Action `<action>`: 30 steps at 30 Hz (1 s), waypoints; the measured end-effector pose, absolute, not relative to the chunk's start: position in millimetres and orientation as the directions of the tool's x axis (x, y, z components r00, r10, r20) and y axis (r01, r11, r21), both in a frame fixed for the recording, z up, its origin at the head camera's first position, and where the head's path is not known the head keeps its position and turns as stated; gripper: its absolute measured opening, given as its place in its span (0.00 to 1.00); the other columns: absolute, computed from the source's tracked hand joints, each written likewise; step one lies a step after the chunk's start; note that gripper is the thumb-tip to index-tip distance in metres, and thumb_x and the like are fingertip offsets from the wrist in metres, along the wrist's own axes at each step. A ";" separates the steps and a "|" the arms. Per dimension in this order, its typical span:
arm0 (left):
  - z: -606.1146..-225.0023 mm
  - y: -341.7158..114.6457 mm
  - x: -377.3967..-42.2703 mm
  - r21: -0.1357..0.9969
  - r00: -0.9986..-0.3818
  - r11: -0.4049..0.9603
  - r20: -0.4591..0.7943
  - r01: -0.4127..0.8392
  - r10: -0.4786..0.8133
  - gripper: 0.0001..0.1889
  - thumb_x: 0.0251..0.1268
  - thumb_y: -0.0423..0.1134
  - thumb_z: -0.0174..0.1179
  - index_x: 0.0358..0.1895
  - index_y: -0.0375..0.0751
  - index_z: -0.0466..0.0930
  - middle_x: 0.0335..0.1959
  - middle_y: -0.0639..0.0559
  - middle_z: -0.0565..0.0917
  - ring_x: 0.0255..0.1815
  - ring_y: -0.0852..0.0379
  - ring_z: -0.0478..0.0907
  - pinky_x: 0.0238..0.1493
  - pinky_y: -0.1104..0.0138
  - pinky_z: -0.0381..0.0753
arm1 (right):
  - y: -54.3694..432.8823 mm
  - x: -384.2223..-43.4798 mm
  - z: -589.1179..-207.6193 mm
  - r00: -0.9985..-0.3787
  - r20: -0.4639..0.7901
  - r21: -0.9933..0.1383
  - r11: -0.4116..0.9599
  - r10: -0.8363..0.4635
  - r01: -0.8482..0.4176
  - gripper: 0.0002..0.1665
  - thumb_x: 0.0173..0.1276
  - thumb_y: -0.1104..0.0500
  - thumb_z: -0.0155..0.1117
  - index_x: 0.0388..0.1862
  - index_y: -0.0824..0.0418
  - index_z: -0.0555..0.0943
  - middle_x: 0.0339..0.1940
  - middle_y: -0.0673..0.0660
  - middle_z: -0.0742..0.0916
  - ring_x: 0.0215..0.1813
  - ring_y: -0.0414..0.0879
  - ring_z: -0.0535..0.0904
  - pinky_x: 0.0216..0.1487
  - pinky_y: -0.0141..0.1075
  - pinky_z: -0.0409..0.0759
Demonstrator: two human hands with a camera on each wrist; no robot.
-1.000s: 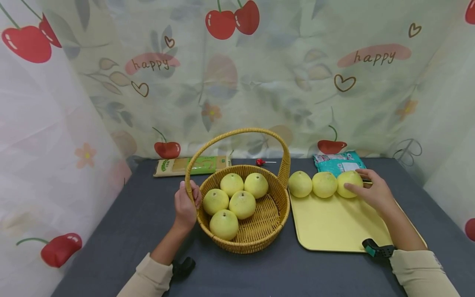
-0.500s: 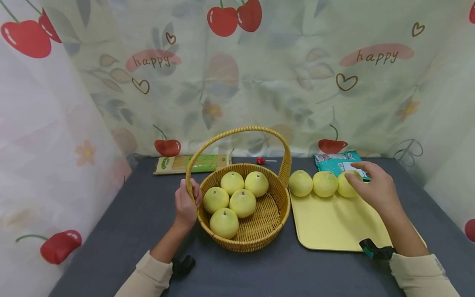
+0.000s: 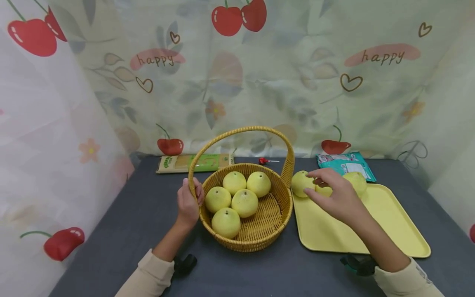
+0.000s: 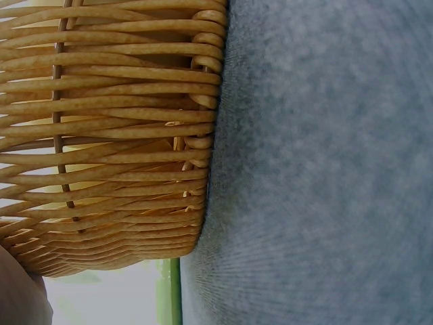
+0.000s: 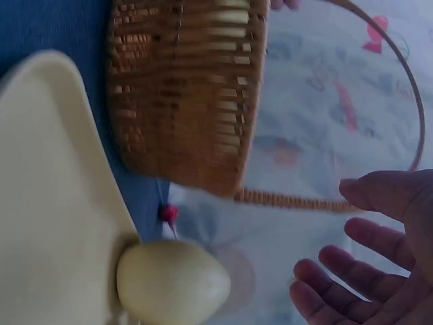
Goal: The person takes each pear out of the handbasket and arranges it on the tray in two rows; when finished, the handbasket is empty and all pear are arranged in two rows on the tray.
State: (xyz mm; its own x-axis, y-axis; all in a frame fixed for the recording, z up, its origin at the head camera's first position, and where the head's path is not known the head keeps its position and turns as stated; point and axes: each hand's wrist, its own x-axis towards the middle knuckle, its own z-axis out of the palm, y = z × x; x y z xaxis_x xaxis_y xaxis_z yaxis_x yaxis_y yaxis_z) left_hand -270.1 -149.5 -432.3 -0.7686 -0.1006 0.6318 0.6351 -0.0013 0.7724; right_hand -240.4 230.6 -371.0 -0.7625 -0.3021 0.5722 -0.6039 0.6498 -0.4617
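The spread, empty right hand (image 3: 338, 198), passing low, might knock round yellow-green fruits (image 3: 299, 185) off the yellow rectangular tray (image 3: 393, 222) at its back edge — left hand (image 3: 189, 203) gripping the arched golden wicker handle (image 3: 288, 168).

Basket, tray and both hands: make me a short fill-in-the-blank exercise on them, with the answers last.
1. The basket holds ____ round fruits.
2. The left hand grips the basket's arched ____.
3. The colour of the tray is ____.
4. The right hand, its fingers apart, holds ____.

Missing words: five; handle; yellow; nothing.
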 end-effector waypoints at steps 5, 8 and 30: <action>-431.7 -150.7 -269.7 0.772 -0.768 0.003 0.633 0.635 -0.101 0.33 0.85 0.50 0.26 0.20 0.31 0.59 0.11 0.45 0.60 0.09 0.53 0.56 0.12 0.65 0.58 | 204.5 -243.8 -375.5 -0.778 0.483 -0.508 0.595 -0.402 -0.623 0.24 0.61 0.62 0.76 0.56 0.61 0.81 0.49 0.56 0.83 0.45 0.49 0.84 0.45 0.46 0.84; -431.7 -150.6 -269.6 0.773 -0.769 0.000 0.631 0.634 -0.098 0.33 0.85 0.50 0.26 0.20 0.31 0.59 0.11 0.45 0.60 0.09 0.53 0.56 0.12 0.66 0.58 | 190.6 -245.7 -379.5 -0.771 0.449 -0.512 0.578 -0.451 -0.636 0.26 0.62 0.60 0.76 0.58 0.61 0.80 0.50 0.56 0.83 0.46 0.50 0.83 0.47 0.50 0.83; -432.8 -149.7 -270.2 0.760 -0.756 0.012 0.647 0.649 -0.099 0.32 0.86 0.48 0.25 0.21 0.31 0.59 0.11 0.43 0.60 0.09 0.54 0.56 0.12 0.66 0.58 | 122.3 -262.7 -397.7 -0.709 0.251 -0.409 0.592 -0.658 -0.694 0.41 0.63 0.48 0.75 0.71 0.60 0.71 0.65 0.57 0.79 0.64 0.52 0.76 0.57 0.48 0.78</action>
State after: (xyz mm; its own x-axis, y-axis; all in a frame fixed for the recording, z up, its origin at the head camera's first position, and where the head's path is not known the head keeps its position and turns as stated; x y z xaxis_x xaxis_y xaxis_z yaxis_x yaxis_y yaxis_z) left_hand -270.2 -149.7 -432.8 -0.7560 -0.0988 0.6470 0.6493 0.0117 0.7604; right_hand -262.7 122.3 -397.7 -0.7095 -0.6584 0.2514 -0.6944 0.5922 -0.4087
